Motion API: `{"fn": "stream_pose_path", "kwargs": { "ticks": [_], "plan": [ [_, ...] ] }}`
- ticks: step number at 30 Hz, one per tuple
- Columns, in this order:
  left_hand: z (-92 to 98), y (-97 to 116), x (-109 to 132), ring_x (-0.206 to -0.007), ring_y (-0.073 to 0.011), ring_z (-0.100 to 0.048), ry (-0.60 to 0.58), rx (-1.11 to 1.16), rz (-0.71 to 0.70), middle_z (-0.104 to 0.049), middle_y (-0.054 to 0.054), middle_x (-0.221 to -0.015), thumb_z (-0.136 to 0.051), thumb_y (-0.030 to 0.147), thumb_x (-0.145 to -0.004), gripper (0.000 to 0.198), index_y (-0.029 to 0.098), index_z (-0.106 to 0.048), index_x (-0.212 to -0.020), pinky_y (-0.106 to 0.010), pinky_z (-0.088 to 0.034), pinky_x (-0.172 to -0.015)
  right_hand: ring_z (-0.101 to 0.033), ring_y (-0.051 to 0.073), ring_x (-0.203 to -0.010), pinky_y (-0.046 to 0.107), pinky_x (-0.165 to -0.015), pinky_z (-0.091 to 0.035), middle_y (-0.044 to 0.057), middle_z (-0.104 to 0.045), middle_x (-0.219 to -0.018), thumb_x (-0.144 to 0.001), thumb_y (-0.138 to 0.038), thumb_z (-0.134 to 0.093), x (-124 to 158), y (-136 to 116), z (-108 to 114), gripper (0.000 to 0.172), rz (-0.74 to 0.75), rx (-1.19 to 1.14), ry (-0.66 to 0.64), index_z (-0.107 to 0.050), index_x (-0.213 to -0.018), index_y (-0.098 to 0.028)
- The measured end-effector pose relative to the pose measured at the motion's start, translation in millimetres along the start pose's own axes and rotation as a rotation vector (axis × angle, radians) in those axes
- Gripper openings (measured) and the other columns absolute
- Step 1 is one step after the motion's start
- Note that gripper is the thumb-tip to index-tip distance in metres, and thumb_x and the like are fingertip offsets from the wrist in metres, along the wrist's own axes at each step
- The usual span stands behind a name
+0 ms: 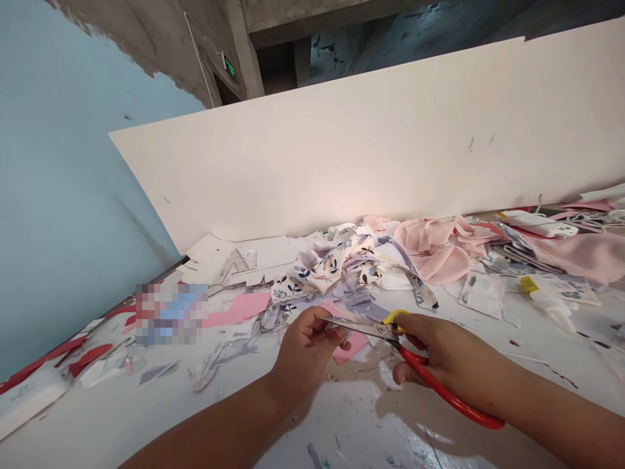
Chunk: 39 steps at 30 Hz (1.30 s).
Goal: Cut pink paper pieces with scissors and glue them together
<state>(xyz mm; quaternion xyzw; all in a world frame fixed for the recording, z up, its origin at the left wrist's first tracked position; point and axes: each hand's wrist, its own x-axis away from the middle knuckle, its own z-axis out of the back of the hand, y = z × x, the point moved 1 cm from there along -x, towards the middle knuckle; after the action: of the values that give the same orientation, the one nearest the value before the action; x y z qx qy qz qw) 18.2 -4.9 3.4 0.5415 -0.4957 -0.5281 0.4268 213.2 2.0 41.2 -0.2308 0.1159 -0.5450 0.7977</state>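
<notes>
My right hand [452, 355] grips a pair of scissors [439, 387] with one red handle and one yellow handle. Their metal blades point left and reach the fingertips of my left hand [300, 355]. Thumb and fingers of that hand are pinched on a small pale scrap of fabric [346, 336], mostly covered by the fingers and the blades. Whether the blades touch the scrap I cannot tell. Under the hands lies pink paper [355, 348] on the white table [342, 410]. Just beyond is a heap of floral fabric [312, 270].
Pink fabric [449, 244] is piled at the back right, near a white power strip [540, 223] and a white bottle with a yellow cap [547, 303]. Paper pieces [209, 254] and red scraps [90, 358] lie leftward. A white board [342, 156] stands behind the table.
</notes>
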Motion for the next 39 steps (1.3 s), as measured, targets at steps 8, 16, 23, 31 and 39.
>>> {"fn": "stream_pose_path", "kwargs": {
  "ticks": [8,16,23,31,39],
  "plan": [
    [-0.9,1,0,-0.060,-0.0103,-0.057,0.017,0.003,0.000,-0.055,0.003,-0.061,-0.061,0.023,-0.068,0.013,0.017,-0.050,-0.071,-0.023,-0.044,-0.058,-0.052,0.015,-0.062,0.021,-0.052,-0.036,-0.001,-0.056,-0.068,-0.063,-0.038,-0.059,2,-4,2,0.020,0.012,-0.018,0.016,-0.050,-0.072,-0.023],
    [-0.2,0,1,-0.061,-0.0104,-0.057,-0.017,0.038,-0.001,-0.056,0.002,-0.064,-0.060,0.024,-0.069,0.011,0.017,-0.051,-0.071,-0.024,-0.044,-0.057,-0.054,0.016,-0.060,0.021,-0.049,-0.035,0.000,-0.059,-0.067,-0.064,-0.038,-0.058,-2,6,-4,0.018,0.066,0.054,0.084,-0.053,-0.074,-0.023],
    [-0.2,-1,0,-0.062,-0.0105,-0.056,-0.020,0.033,0.008,-0.056,0.002,-0.064,-0.059,0.024,-0.071,0.010,0.017,-0.051,-0.072,-0.024,-0.043,-0.059,-0.054,0.016,-0.060,0.021,-0.049,-0.034,-0.001,-0.061,-0.069,-0.066,-0.038,-0.055,-4,12,-8,0.016,0.085,0.124,0.099,-0.052,-0.072,-0.024],
    [-0.9,2,0,-0.060,-0.0109,-0.056,0.005,-0.009,0.013,-0.057,0.002,-0.061,-0.059,0.026,-0.070,0.013,0.016,-0.051,-0.070,-0.024,-0.042,-0.060,-0.053,0.015,-0.056,0.022,-0.047,-0.032,0.000,-0.060,-0.065,-0.068,-0.042,-0.054,-6,16,-12,0.019,0.108,0.171,0.147,-0.052,-0.071,-0.023],
    [0.2,3,-2,-0.058,-0.0108,-0.056,0.021,-0.020,-0.008,-0.058,0.001,-0.059,-0.061,0.029,-0.067,0.015,0.017,-0.052,-0.069,-0.024,-0.043,-0.061,-0.052,0.016,-0.054,0.023,-0.047,-0.032,0.000,-0.059,-0.061,-0.070,-0.052,-0.049,-6,21,-14,0.030,0.111,0.222,0.153,-0.053,-0.071,-0.023]
  ]
}}
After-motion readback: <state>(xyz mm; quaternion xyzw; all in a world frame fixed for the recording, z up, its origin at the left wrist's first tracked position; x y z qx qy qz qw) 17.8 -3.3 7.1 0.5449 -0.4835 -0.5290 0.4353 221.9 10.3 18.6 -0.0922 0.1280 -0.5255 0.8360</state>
